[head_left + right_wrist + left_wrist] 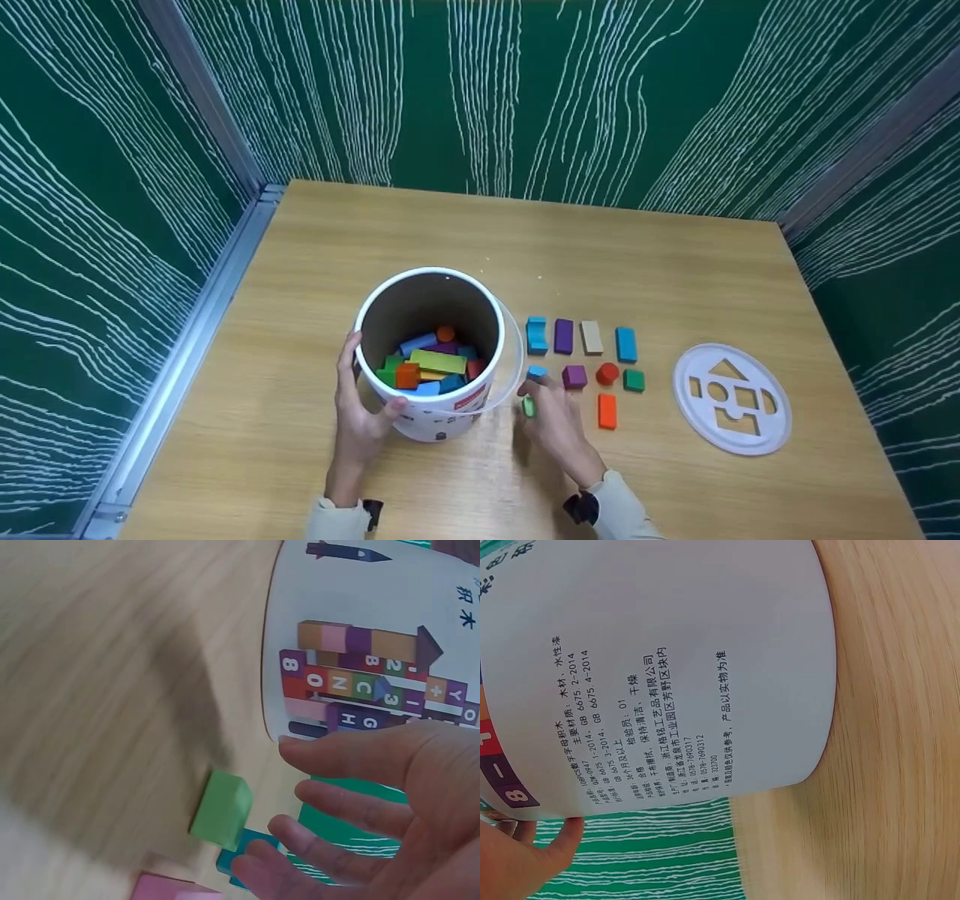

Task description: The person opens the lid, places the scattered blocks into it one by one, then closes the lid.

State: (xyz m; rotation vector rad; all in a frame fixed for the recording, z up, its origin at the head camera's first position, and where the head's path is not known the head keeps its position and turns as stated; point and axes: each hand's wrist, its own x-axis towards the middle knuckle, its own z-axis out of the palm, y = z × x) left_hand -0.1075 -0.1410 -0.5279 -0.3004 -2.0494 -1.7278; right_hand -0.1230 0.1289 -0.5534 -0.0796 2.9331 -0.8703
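The left grip clasps the white, printed, cylindrical bucket high up, likely steadying it; the right grip, loose and empty, hovers beside 1 light-green, wooden-looking block, which sits bucket-side on the brown wooden surface.

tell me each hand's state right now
Left hand: holding the white bucket.
Right hand: open, holding nothing, near the loose light green block.

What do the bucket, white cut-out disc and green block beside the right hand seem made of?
Bucket: perhaps cardboard; smooth printed outside, brownish inside. Disc: probably plastic, smooth, white, cleanly cut. Green block: likely painted wood, matte; the bucket's label lists wood and paint.
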